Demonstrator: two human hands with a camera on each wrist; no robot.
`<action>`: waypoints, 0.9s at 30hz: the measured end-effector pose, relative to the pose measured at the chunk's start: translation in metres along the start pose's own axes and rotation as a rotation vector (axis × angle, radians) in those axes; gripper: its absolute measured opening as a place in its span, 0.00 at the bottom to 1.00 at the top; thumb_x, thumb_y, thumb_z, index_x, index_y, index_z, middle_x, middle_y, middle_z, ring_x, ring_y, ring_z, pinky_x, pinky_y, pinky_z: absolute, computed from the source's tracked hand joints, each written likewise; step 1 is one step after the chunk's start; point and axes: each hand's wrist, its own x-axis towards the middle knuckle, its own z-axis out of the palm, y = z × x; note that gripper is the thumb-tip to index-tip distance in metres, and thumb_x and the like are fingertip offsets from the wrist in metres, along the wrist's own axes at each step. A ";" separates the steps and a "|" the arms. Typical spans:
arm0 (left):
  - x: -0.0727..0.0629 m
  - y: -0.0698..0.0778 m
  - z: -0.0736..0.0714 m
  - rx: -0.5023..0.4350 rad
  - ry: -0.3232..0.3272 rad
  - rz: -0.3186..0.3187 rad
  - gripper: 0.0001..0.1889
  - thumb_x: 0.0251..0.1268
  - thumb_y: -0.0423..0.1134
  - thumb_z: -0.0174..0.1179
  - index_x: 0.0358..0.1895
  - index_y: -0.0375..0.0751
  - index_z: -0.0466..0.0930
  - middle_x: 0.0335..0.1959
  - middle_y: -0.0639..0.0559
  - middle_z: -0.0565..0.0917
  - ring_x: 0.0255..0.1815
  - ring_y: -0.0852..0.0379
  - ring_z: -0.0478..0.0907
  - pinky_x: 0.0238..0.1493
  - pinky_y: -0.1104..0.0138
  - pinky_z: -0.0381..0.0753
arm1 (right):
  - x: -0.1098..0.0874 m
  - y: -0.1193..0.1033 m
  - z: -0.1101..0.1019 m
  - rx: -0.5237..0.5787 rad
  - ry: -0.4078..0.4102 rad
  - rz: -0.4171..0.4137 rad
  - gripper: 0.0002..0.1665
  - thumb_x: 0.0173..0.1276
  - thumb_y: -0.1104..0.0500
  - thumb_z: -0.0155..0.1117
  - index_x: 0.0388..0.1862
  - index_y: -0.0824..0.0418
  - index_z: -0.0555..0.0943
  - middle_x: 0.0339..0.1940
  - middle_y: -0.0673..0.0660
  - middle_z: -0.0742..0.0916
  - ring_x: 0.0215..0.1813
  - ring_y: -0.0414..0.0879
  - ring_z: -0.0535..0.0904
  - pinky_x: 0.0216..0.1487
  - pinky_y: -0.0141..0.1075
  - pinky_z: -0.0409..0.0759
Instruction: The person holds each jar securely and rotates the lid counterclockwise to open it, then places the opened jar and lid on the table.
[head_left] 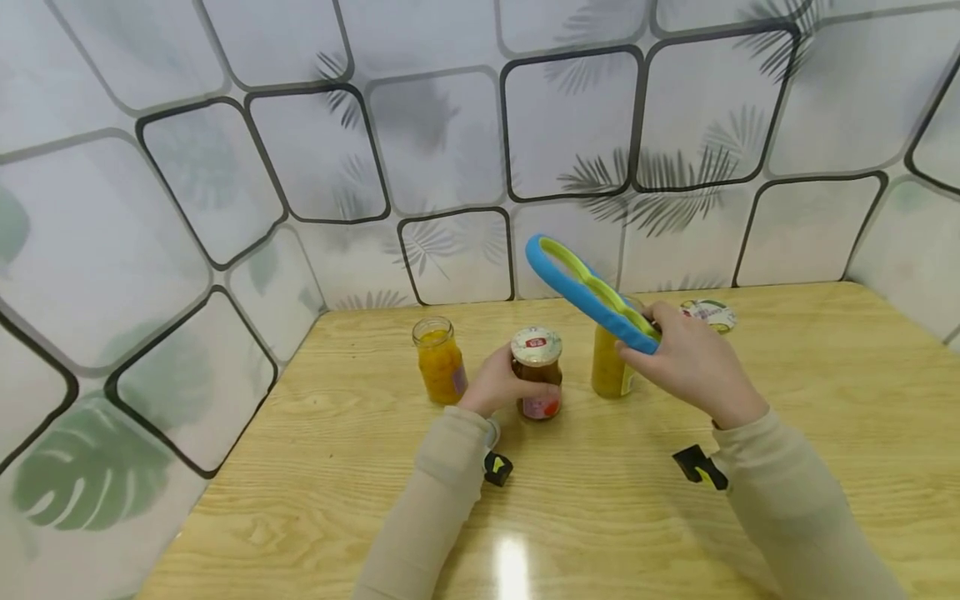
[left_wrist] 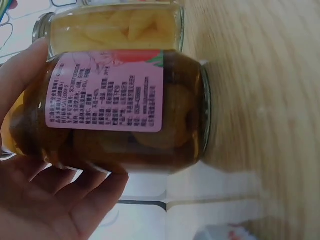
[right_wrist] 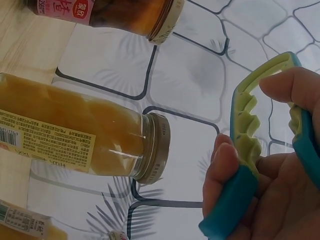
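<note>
My left hand (head_left: 498,385) grips a lidded glass jar (left_wrist: 115,110) of brown contents, thumb and fingers round its sides. The jar has a pink label and a pale patterned lid (head_left: 536,345). It stands upright in the head view. Raised to the right, my right hand (head_left: 693,367) holds a blue-and-green jar opener (head_left: 581,292). The right wrist view shows the opener's toothed green inside (right_wrist: 247,122), with thumb and fingers at its two arms. Behind the opener stands a jar of yellow fruit (right_wrist: 75,125) with a gold lid.
An open jar of orange-yellow fruit (head_left: 438,362) stands left of my left hand. A patterned round lid (head_left: 708,315) shows beyond my right hand. Part of another jar (right_wrist: 25,222) appears low in the right wrist view. A patterned wall covering (head_left: 450,142) rises behind the wooden table (head_left: 322,483).
</note>
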 end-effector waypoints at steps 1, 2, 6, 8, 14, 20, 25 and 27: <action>0.000 0.000 0.000 0.008 0.014 0.006 0.35 0.34 0.41 0.74 0.54 0.46 0.71 0.45 0.55 0.77 0.47 0.58 0.73 0.51 0.64 0.69 | 0.000 0.000 0.000 -0.006 -0.003 0.000 0.24 0.57 0.48 0.59 0.41 0.68 0.69 0.21 0.56 0.74 0.19 0.46 0.67 0.16 0.35 0.64; 0.000 -0.001 0.000 0.016 0.026 0.011 0.35 0.33 0.41 0.74 0.53 0.46 0.72 0.44 0.56 0.78 0.46 0.58 0.73 0.51 0.64 0.69 | 0.000 0.000 -0.001 -0.012 -0.004 -0.001 0.25 0.57 0.48 0.59 0.41 0.68 0.69 0.21 0.56 0.74 0.19 0.46 0.67 0.17 0.35 0.64; -0.001 0.000 0.000 0.026 0.075 0.031 0.32 0.33 0.40 0.74 0.50 0.45 0.74 0.42 0.55 0.79 0.44 0.59 0.74 0.47 0.66 0.72 | -0.001 0.002 -0.001 -0.035 -0.006 -0.002 0.28 0.57 0.47 0.59 0.44 0.69 0.69 0.22 0.57 0.75 0.20 0.47 0.67 0.17 0.35 0.64; -0.002 0.001 -0.001 -0.004 0.100 0.040 0.31 0.34 0.39 0.74 0.50 0.43 0.74 0.42 0.54 0.79 0.43 0.58 0.75 0.45 0.67 0.73 | -0.001 0.002 -0.002 -0.041 -0.005 -0.003 0.29 0.57 0.47 0.59 0.46 0.69 0.69 0.23 0.57 0.76 0.21 0.47 0.68 0.17 0.35 0.64; -0.004 0.012 -0.004 -0.135 0.206 0.121 0.30 0.38 0.36 0.70 0.51 0.42 0.71 0.44 0.50 0.76 0.44 0.55 0.74 0.43 0.63 0.75 | -0.002 0.002 -0.005 -0.063 -0.005 -0.015 0.32 0.55 0.46 0.61 0.48 0.70 0.69 0.21 0.55 0.75 0.20 0.46 0.67 0.16 0.35 0.63; -0.012 0.022 -0.004 -0.273 0.239 0.247 0.32 0.38 0.30 0.67 0.54 0.37 0.66 0.45 0.45 0.75 0.44 0.52 0.73 0.45 0.61 0.73 | -0.005 -0.001 -0.006 -0.095 0.008 -0.054 0.32 0.52 0.47 0.64 0.47 0.68 0.70 0.20 0.53 0.74 0.21 0.46 0.67 0.17 0.35 0.62; -0.016 0.025 -0.002 -0.331 0.223 0.320 0.31 0.38 0.26 0.66 0.52 0.35 0.66 0.44 0.43 0.75 0.43 0.52 0.73 0.46 0.62 0.72 | -0.007 -0.007 -0.004 -0.133 0.016 -0.098 0.27 0.49 0.49 0.66 0.45 0.62 0.73 0.19 0.50 0.72 0.19 0.44 0.66 0.16 0.34 0.62; -0.017 0.026 -0.001 -0.331 0.229 0.354 0.31 0.37 0.25 0.65 0.52 0.35 0.66 0.44 0.42 0.75 0.43 0.53 0.72 0.47 0.62 0.72 | -0.008 -0.009 -0.003 -0.144 0.020 -0.112 0.26 0.48 0.50 0.66 0.44 0.61 0.74 0.19 0.50 0.72 0.19 0.44 0.66 0.17 0.34 0.63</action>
